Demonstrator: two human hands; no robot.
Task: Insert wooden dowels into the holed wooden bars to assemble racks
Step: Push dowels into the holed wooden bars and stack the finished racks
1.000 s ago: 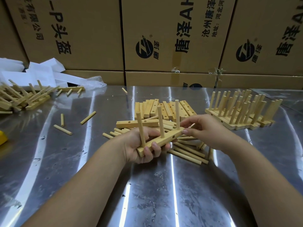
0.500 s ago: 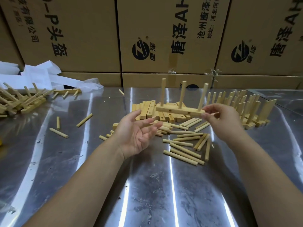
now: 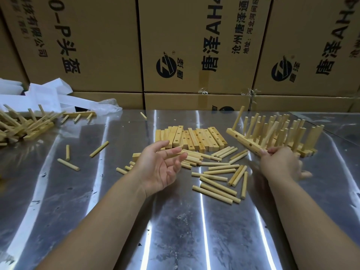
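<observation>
Right hand [image 3: 280,166], gripping the rack [image 3: 243,141], has moved rightward; left hand [image 3: 161,169] stays relaxed, empty.

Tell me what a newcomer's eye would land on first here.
The right hand holds a dowelled rack by one end beside the pile of finished racks at right. The left hand hovers open, palm up, above loose dowels at centre, in front of a row of holed bars.

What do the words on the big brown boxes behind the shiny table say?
"0-P头盔": left brown cardboard box.
"有限公司": smaller, same box.
"唐泽AH": middle brown cardboard box.
"唐泽AH": right brown cardboard box.
"沧州唐泽": smaller, middle box, end cut off.
"地址:河北河间": smaller, middle box, end cut off.
Lettering beside the round black logos: too small to read.
</observation>
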